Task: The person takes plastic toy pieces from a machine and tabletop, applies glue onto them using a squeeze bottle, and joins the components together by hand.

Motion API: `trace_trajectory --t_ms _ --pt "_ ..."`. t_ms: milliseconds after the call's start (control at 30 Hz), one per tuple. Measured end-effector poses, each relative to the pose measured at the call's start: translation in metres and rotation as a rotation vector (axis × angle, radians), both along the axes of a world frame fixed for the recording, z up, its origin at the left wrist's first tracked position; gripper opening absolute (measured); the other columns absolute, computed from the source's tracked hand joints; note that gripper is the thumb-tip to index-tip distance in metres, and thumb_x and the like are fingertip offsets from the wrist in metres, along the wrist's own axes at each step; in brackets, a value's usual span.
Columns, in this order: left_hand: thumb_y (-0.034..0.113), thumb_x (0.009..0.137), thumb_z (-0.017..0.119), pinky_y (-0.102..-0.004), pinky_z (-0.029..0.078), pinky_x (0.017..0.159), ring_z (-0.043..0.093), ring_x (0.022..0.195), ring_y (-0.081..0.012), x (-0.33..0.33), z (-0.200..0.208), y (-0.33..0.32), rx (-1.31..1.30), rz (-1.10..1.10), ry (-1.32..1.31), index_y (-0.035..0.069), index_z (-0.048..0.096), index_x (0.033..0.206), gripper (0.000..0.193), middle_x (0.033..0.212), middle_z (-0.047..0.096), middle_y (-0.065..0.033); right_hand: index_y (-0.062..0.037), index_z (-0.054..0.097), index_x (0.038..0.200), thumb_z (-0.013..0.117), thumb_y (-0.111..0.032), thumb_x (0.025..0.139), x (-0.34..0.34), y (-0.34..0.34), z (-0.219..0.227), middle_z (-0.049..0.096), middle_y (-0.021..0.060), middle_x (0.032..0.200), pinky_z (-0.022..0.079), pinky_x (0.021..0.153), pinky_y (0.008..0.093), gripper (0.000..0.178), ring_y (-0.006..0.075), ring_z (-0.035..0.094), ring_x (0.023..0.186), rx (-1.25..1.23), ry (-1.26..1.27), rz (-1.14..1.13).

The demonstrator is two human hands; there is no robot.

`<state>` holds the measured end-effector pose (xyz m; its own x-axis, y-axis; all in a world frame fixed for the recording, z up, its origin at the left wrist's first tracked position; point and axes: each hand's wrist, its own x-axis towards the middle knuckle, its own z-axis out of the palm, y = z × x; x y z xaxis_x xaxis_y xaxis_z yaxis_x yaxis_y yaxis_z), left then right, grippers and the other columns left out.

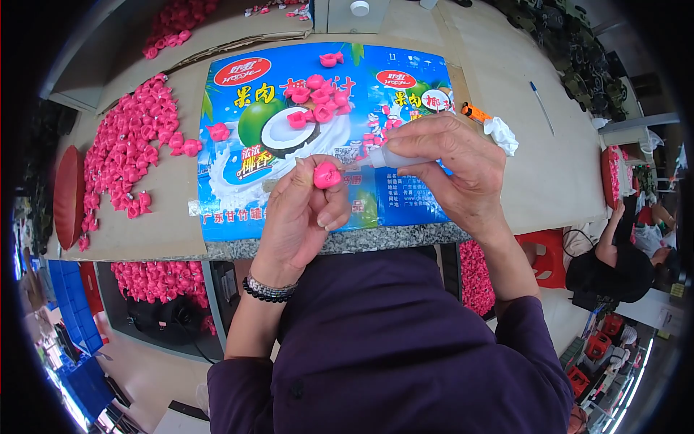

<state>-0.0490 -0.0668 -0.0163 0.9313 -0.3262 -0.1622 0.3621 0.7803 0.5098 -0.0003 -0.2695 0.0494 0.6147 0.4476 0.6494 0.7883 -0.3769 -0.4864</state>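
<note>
Probably light, smooth and fairly stiff, the pink piece (327,176) seems best taken by its edge, leaving its face free; the left hand (295,213) pinches it at its fingertips, at that hand's far end. Just right of it, the right hand (459,159) pinches a pale bottle (392,158), likely soft-walled, nozzle pointing left.

1 pink piece (328,176) in left hand (300,213), 1 whitish bottle (390,157) in right hand (463,160), over blue cardboard (224,119)
</note>
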Motion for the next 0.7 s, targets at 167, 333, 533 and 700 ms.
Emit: trace_trajectory --t_ms 167,333,533,700 --pt "0.036 0.104 0.036 -0.0260 0.032 0.052 0.037 0.054 -0.0098 0.0005 -0.0028 0.0011 -0.009 -0.004 -0.014 0.000 0.054 0.107 0.040 0.072 0.046 -0.0023 -0.0009 0.068 0.086 0.072 0.012 0.058 0.0003 -0.0006 -0.0018 0.069 0.0099 0.085 0.056 0.070 0.0309 0.031 0.0233 0.068 0.083 -0.005 0.005 0.006" --pt "0.029 0.100 0.049 -0.0256 0.036 0.057 0.042 0.060 -0.0101 0.0038 -0.0054 0.0013 -0.050 0.008 -0.104 0.001 0.055 0.108 0.030 0.077 0.050 -0.0023 -0.0011 0.068 0.088 0.073 0.012 0.060 -0.0020 -0.0028 -0.0005 0.069 0.0094 0.085 0.056 0.070 0.0309 0.031 0.0230 0.068 0.084 0.023 0.001 -0.035" --pt "0.017 0.093 0.061 -0.0275 0.043 0.068 0.052 0.074 -0.0128 0.0039 -0.0029 -0.0004 -0.047 0.087 -0.087 0.002 0.055 0.109 0.023 0.090 0.058 -0.0049 -0.0014 0.069 0.089 0.074 0.011 0.061 -0.0060 -0.0048 -0.0006 0.070 0.0093 0.088 0.055 0.071 0.0304 0.031 0.0227 0.068 0.084 0.082 0.040 -0.048" --pt "0.014 0.093 0.061 -0.0285 0.045 0.072 0.054 0.077 -0.0136 0.0029 -0.0026 -0.0006 -0.051 0.089 -0.104 0.002 0.055 0.109 0.020 0.094 0.060 -0.0058 -0.0014 0.069 0.090 0.074 0.012 0.061 -0.0067 -0.0043 -0.0056 0.070 0.0097 0.089 0.055 0.071 0.0305 0.032 0.0230 0.068 0.085 0.076 0.033 -0.041"
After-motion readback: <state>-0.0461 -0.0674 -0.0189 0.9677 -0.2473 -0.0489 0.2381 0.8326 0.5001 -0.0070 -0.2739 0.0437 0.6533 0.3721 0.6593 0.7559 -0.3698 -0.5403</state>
